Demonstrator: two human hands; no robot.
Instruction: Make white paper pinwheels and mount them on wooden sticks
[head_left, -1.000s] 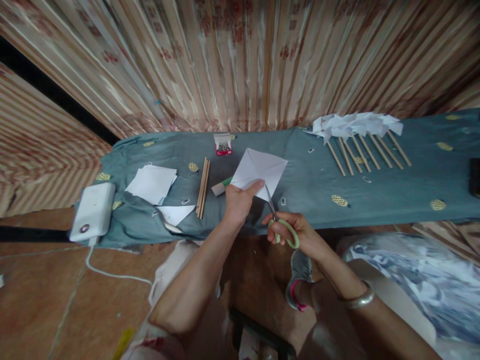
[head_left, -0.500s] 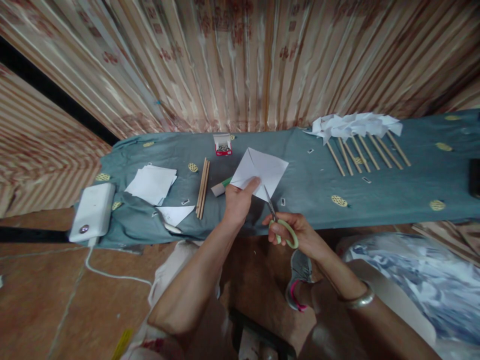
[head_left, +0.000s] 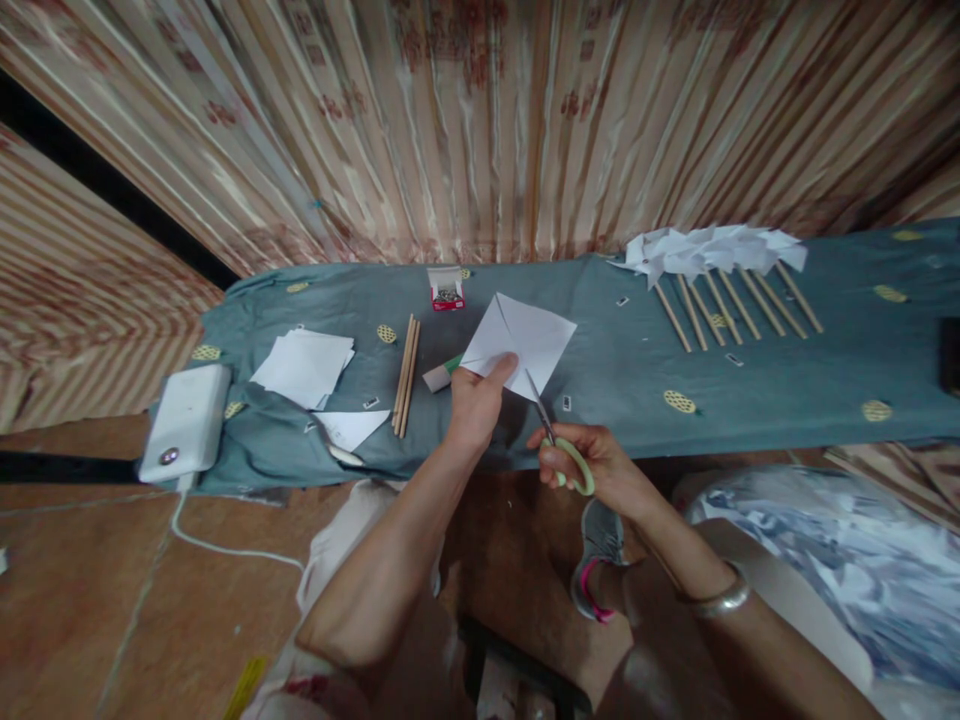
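My left hand (head_left: 480, 400) pinches a white square of paper (head_left: 529, 335) by its left side, thumb on top. A slit runs inward from the paper's top corner. In my right hand (head_left: 589, 460) is a pair of scissors (head_left: 551, 425) with pale green handles, fingers through the loops. Its blades meet the lower corner of the paper and look nearly closed. Partly hidden behind my left hand lies a green and white tube-like item (head_left: 441, 376). Three or so wooden sticks (head_left: 406, 378) lie to the left of that hand.
On the cloth-covered table (head_left: 622, 390) are a paper stack (head_left: 304, 368), a folded paper piece (head_left: 356, 430), a red box of small metal pins (head_left: 448, 290) and several paper pinwheels on sticks (head_left: 712, 252). A white power bank (head_left: 184, 425) with a cable sits at the left edge.
The scissors' handles have drawn slightly closer together, with my right hand shifting very little. The paper and my left hand stay almost where they were.
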